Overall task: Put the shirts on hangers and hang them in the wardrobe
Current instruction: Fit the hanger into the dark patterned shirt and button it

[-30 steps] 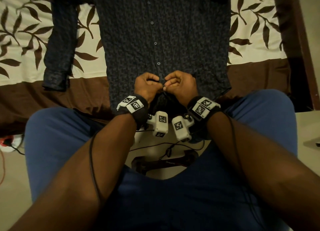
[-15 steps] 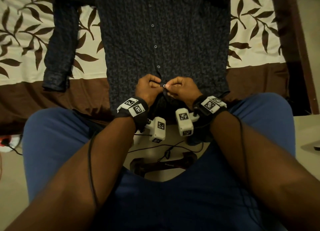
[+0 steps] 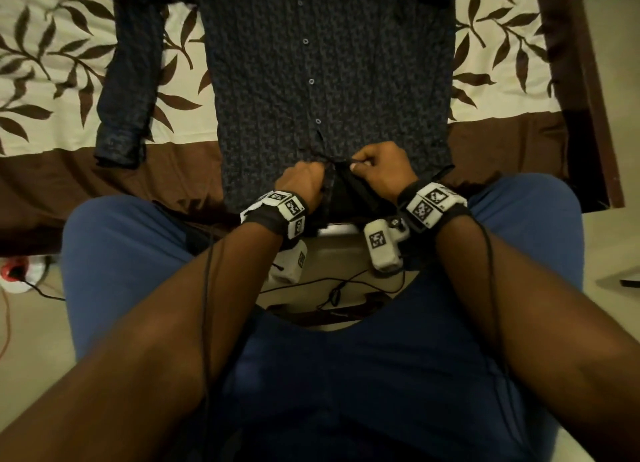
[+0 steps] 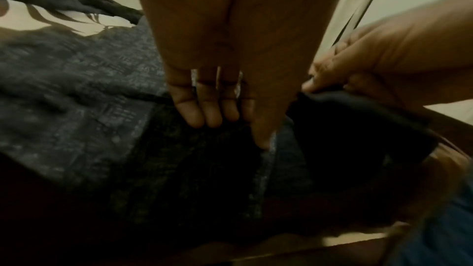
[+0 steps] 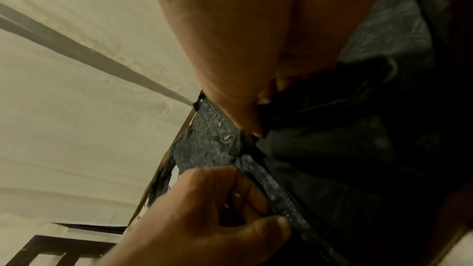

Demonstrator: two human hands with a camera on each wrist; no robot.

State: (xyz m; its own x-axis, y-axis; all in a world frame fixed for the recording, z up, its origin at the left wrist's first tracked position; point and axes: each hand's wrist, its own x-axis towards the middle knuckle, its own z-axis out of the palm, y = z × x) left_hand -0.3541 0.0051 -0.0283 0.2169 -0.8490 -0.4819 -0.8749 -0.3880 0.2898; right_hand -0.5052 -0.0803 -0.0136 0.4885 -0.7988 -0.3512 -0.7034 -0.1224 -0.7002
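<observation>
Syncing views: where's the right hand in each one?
Head: right hand centre, right of the left hand, pinching the shirt placket.
Left wrist: right edge, gripping dark cloth.
Right wrist: top, palm close up.
Shared landmark: the shirt's open front edge.

Home bedroom: leaf-print bedsheet.
</observation>
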